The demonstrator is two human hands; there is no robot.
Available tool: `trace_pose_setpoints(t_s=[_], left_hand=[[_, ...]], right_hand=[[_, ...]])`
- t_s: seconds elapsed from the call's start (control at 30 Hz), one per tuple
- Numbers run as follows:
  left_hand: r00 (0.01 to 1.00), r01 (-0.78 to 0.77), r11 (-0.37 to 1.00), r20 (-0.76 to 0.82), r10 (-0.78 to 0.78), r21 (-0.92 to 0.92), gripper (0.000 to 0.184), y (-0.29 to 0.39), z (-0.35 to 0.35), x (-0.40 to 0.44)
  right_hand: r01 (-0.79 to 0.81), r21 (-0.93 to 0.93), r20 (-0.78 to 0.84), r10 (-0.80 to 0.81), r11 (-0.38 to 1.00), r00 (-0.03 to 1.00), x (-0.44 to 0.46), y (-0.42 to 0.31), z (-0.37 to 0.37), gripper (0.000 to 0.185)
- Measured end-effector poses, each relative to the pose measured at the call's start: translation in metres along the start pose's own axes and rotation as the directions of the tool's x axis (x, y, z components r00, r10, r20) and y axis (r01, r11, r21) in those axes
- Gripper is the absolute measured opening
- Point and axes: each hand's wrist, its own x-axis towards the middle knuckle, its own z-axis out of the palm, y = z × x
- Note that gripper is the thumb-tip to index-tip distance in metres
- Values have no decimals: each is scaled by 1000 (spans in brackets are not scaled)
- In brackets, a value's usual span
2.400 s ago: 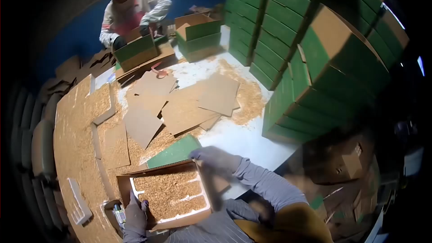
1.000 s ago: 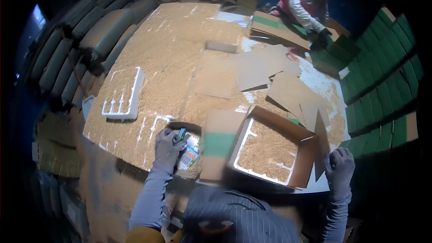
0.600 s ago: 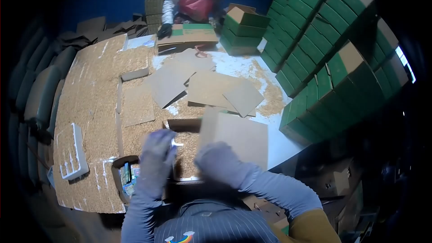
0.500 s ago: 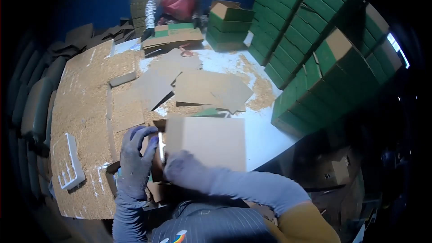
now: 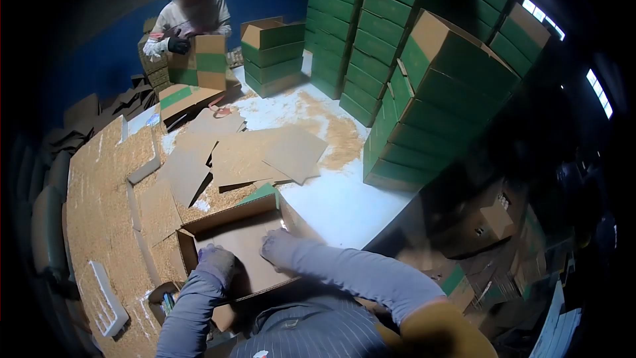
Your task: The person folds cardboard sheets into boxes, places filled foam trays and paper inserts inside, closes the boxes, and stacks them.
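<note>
An open cardboard box (image 5: 296, 217) stands at the table's near edge, right in front of me. A flat brown cardboard sheet (image 5: 246, 233) lies inside, covering its bottom. My left hand (image 5: 216, 262), in a grey glove, rests on the sheet near the left end, fingers curled. My right hand (image 5: 279, 249), gloved too, presses like a fist on the sheet toward the right end. Neither hand shows anything held, though the undersides of the fingers are hidden.
Loose cardboard sheets (image 5: 245, 156) lie beyond the box. Stacked green boxes (image 5: 424, 113) rise at the right. A sawdust-like layer (image 5: 106, 205) covers the table's left side, with a white foam piece (image 5: 108, 299). Across the table a co-worker (image 5: 193, 16) handles a green-and-brown carton (image 5: 211, 61).
The cardboard sheet, upright over the box before, now lies flat inside it. Both hands have moved down into the box. My view has swung right. The co-worker has raised a carton.
</note>
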Motion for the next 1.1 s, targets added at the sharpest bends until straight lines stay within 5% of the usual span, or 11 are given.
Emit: trace_pose_setpoints(t_s=[0.1, 0.17, 0.23, 0.27, 0.33, 0.43, 0.5, 0.57, 0.67, 0.93, 1.1], left_hand=[[990, -98, 986, 90, 110, -132, 32, -12, -30, -13], [920, -307, 850, -362, 149, -429, 19, -11, -65, -79], [656, -488, 538, -696, -293, -687, 17, -61, -6, -78], [673, -595, 62, -538, -508, -802, 31, -77, 19, -81], [911, -299, -195, -218, -350, -934, 57, -105, 90, -66], [991, 65, -431, 108, -75, -900, 69, -114, 171, -21], [875, 484, 220, 459, -154, -847, 72, -59, 72, -31], [944, 328, 809, 192, -268, -487, 82, -28, 66, -24], [871, 211, 557, -104, -479, -803, 91, 2, 17, -76], [969, -159, 379, -219, -119, -912, 79, 5, 31, 3], [820, -564, -215, -571, -34, -797, 58, 109, -129, 79]], right_hand=[[28, 63, -80, -23, 998, 997, -7, -4, -20, 29], [97, 183, -445, -6, 978, 895, -39, 3, -29, 29], [224, 460, -789, 280, 859, 547, -68, 39, -9, 31], [218, 819, -523, 532, 531, 666, -73, 62, 2, 40], [146, 954, 23, 551, -261, 834, -66, 82, 45, 56], [280, 958, -286, 271, 62, 919, -16, 83, 115, 78], [175, 977, -210, 393, 124, 895, -11, 48, 94, 88], [-32, 999, 35, 656, -18, 754, 9, 22, 88, 92], [-176, 938, -73, 665, 300, 743, 27, 29, 104, 98], [468, 833, -11, 836, -296, 549, -85, -16, 136, 94], [878, 392, 305, 940, -273, 155, -279, -11, 213, 56]])
